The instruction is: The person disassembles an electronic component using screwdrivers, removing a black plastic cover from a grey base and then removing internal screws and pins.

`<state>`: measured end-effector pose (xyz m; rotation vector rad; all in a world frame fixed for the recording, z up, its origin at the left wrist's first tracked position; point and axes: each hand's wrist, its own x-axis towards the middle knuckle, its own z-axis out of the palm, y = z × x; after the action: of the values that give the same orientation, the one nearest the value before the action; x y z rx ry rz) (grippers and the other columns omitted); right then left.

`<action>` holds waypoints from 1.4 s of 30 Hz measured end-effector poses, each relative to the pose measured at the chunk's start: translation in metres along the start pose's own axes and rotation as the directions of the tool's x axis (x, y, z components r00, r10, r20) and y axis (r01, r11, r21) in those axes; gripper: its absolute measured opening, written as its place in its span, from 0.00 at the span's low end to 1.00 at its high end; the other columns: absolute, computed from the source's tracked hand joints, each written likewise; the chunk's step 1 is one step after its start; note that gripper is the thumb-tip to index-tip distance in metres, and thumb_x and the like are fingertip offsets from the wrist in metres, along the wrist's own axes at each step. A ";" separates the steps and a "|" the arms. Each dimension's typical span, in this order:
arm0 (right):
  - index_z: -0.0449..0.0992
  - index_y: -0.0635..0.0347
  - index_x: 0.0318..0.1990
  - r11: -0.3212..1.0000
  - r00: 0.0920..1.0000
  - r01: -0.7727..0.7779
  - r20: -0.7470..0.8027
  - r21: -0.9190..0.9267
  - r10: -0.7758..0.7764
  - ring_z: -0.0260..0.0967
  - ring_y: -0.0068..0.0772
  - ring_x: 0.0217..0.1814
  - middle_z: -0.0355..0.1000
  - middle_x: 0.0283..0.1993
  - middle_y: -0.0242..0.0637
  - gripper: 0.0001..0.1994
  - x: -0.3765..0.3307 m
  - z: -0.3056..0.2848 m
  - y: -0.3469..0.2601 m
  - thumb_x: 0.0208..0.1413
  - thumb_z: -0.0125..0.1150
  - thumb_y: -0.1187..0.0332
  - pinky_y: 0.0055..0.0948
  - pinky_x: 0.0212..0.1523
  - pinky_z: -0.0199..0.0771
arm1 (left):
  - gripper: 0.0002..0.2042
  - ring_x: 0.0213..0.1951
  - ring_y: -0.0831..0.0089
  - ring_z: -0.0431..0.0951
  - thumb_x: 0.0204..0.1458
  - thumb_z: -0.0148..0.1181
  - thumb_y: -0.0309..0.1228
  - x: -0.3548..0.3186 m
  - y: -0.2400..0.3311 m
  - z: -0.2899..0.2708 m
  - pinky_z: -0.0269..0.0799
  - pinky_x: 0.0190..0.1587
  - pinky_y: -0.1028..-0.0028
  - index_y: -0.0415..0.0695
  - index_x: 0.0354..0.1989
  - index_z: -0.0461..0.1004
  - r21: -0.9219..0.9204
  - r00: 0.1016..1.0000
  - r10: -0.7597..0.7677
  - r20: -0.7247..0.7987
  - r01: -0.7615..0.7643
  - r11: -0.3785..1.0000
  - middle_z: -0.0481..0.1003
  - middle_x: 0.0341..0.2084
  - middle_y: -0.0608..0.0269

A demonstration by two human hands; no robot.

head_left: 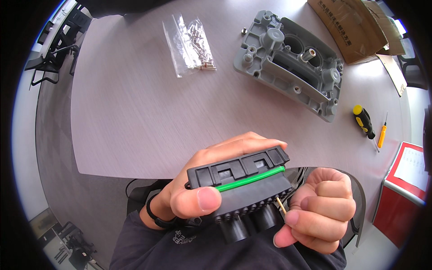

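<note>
While the left hand grasps a black plastic block with a green strip, the right hand pinches a thin brass-coloured pin against the block's lower edge, its other fingers curled. The block is held up before the person's chest, by the worktop's near edge. A wide stretch of worktop runs from there to a bag of screws and a grey casing; two screwdrivers lie near the right edge. The worktop is pale and faintly grained; chairs stand beyond its left side. Dark printed characters mark a cardboard box; a white sheet tops a red cabinet.
</note>
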<state>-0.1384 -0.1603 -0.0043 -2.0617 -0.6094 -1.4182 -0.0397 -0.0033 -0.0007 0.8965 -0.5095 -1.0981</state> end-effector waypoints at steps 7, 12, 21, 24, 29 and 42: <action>0.65 0.53 0.29 0.993 0.993 0.115 -0.019 -0.038 -0.116 0.56 0.17 0.28 0.69 0.32 0.21 0.14 -0.009 -0.001 0.000 0.54 0.63 0.59 0.19 0.23 0.53 | 0.44 0.46 0.62 0.71 0.38 0.49 0.58 -0.004 0.000 0.001 0.64 0.49 0.69 0.27 0.54 0.64 -0.008 1.000 -0.026 -0.015 0.026 1.000 0.68 0.43 0.48; 0.63 0.54 0.28 0.996 0.997 0.071 -0.032 0.045 -0.070 0.53 0.20 0.26 0.68 0.32 0.23 0.14 -0.012 0.002 0.004 0.55 0.63 0.60 0.21 0.22 0.51 | 0.42 0.46 0.61 0.71 0.39 0.49 0.55 0.000 -0.005 0.000 0.64 0.50 0.68 0.26 0.54 0.64 0.003 1.000 -0.007 -0.004 0.007 1.000 0.68 0.43 0.47; 0.63 0.56 0.28 0.982 0.991 -0.102 0.103 0.158 0.087 0.56 0.24 0.27 0.68 0.34 0.29 0.15 -0.002 0.000 0.001 0.55 0.62 0.59 0.23 0.20 0.56 | 0.41 0.47 0.59 0.71 0.39 0.49 0.51 -0.001 -0.003 -0.004 0.64 0.51 0.67 0.24 0.54 0.63 0.063 0.999 0.033 -0.002 -0.033 0.997 0.69 0.45 0.44; 0.63 0.57 0.28 0.967 0.986 -0.152 0.102 0.204 0.134 0.57 0.26 0.27 0.68 0.35 0.31 0.15 -0.004 -0.001 -0.001 0.54 0.62 0.60 0.25 0.20 0.57 | 0.40 0.47 0.59 0.71 0.39 0.48 0.51 -0.003 -0.004 -0.002 0.64 0.51 0.67 0.24 0.54 0.63 0.007 0.999 0.020 -0.035 -0.020 1.000 0.69 0.44 0.43; 0.64 0.57 0.28 0.964 1.000 -0.005 0.000 0.265 0.005 0.57 0.24 0.26 0.68 0.34 0.29 0.14 -0.007 0.009 0.010 0.54 0.63 0.61 0.23 0.22 0.57 | 0.41 0.47 0.58 0.70 0.39 0.49 0.51 -0.001 -0.004 -0.003 0.64 0.50 0.66 0.24 0.54 0.63 0.074 0.999 0.038 0.003 -0.038 0.997 0.69 0.44 0.43; 0.74 0.58 0.31 0.980 0.989 -0.122 -0.063 0.154 0.133 0.68 0.30 0.32 0.73 0.39 0.35 0.14 -0.018 -0.004 0.014 0.39 0.75 0.72 0.22 0.26 0.71 | 0.53 0.51 0.54 0.69 0.40 0.58 0.63 0.011 0.002 -0.002 0.66 0.54 0.60 0.23 0.61 0.52 0.401 0.946 0.321 0.045 -0.311 0.862 0.60 0.52 0.39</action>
<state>-0.1387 -0.1744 -0.0229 -1.8878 -0.5269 -1.3267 -0.0328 -0.0129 -0.0009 1.1359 -0.8538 -0.6872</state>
